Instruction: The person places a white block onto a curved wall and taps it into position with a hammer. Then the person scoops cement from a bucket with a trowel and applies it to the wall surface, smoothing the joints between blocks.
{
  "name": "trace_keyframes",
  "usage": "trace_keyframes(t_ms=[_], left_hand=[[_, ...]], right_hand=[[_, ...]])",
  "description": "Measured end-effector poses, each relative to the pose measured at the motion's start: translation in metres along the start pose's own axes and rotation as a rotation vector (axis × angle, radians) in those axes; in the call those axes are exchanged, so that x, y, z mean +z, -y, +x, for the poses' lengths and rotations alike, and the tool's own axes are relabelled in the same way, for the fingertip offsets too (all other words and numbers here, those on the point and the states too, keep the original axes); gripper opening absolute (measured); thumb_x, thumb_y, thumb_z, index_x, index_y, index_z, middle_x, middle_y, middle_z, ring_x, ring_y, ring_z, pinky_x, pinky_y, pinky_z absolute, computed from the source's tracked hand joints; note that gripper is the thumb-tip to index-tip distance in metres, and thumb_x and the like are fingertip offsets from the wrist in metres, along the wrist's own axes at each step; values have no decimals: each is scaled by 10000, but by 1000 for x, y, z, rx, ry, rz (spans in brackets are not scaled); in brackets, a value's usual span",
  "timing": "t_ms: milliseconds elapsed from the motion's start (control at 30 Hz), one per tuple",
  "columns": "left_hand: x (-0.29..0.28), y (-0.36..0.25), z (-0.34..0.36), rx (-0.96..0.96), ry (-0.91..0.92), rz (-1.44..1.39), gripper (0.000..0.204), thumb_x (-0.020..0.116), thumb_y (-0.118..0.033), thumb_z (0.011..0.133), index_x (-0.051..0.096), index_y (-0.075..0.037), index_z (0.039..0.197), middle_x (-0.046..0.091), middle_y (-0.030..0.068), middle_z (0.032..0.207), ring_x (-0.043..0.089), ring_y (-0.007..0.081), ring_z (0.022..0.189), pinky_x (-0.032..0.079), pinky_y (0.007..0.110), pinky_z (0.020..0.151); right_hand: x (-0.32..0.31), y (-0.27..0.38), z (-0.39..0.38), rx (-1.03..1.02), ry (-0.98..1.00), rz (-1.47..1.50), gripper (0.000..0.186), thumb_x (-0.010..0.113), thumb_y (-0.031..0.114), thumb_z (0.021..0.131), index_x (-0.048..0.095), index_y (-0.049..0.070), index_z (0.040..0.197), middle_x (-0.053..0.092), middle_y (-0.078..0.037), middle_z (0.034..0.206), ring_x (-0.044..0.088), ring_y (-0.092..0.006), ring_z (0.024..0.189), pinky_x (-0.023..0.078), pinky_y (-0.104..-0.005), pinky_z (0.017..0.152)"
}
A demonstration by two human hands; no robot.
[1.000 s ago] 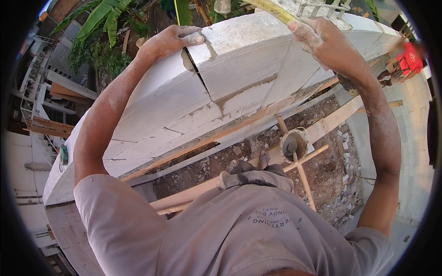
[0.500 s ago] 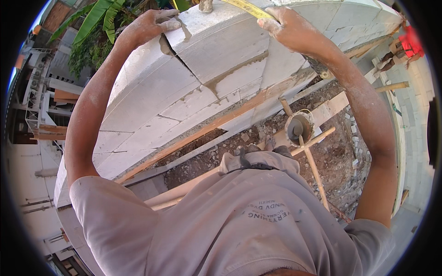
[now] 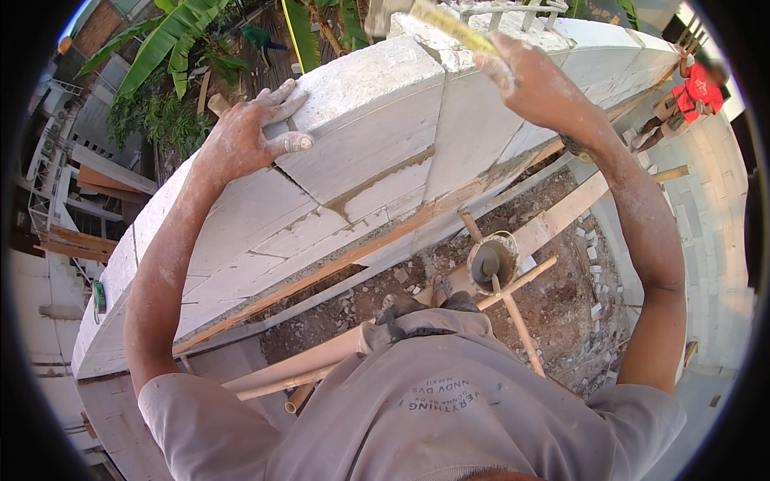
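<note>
My left hand (image 3: 255, 138) rests with fingers spread on the white block wall (image 3: 361, 120), at the left end of a top block, over a dark joint. My right hand (image 3: 521, 80) grips a yellow tool (image 3: 449, 26) above the wall's top, right of that block; its far end is blurred, so I cannot tell its kind. A small green object, possibly a tape measure (image 3: 99, 298), sits at the wall's left end.
Below me are planks (image 3: 553, 216), bamboo poles (image 3: 521, 329) and a bucket of grey mix (image 3: 486, 260) over rubble ground (image 3: 577, 305). Banana leaves (image 3: 160, 48) rise behind the wall. A person in red (image 3: 696, 96) works by the wall's far right end.
The view has shifted, putting the wall lower and further left in frame. My left hand's fingers have spread. The yellow tool has moved and its far end is now blurred.
</note>
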State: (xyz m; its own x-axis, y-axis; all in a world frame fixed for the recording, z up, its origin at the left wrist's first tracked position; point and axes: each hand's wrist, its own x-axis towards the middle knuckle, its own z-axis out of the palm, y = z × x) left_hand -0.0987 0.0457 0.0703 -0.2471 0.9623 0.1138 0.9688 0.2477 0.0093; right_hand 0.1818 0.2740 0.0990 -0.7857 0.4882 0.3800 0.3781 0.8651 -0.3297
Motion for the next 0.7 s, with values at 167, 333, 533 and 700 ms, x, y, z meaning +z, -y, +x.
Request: trace_keyframes(t_ms=[167,333,533,700], left_hand=[[-11,1,0,-67,93,-60,1005,621,-752,506,539,-192,1335,424,66,1450,378,340,1345,332,509,1099],[-17,-5,3,-83,133,-83,988,641,-729,499,527,-229,1343,396,46,1470,360,315,1359,309,474,1123],[-19,-10,-3,-76,81,-180,1038,589,-780,500,514,-194,1354,411,61,1463,346,323,1368,308,458,1110],[-20,-12,0,-52,62,-227,1057,620,-789,526,521,-128,1345,425,127,1447,366,323,1359,306,447,1104]], right_hand=[[-23,-4,14,-4,113,30,359,485,287,978,580,-30,1118,613,-171,762,600,-265,674,462,-434,665],[-43,1,18,-96,-168,148,371,495,270,957,573,-61,1107,651,-203,833,646,-319,735,501,-421,693],[1,-12,-2,-35,335,65,270,521,143,892,562,-89,1024,634,-227,780,642,-343,719,491,-466,649],[40,-12,-36,-11,18,254,282,568,199,877,578,-79,923,643,-223,711,655,-380,696,514,-466,645]])
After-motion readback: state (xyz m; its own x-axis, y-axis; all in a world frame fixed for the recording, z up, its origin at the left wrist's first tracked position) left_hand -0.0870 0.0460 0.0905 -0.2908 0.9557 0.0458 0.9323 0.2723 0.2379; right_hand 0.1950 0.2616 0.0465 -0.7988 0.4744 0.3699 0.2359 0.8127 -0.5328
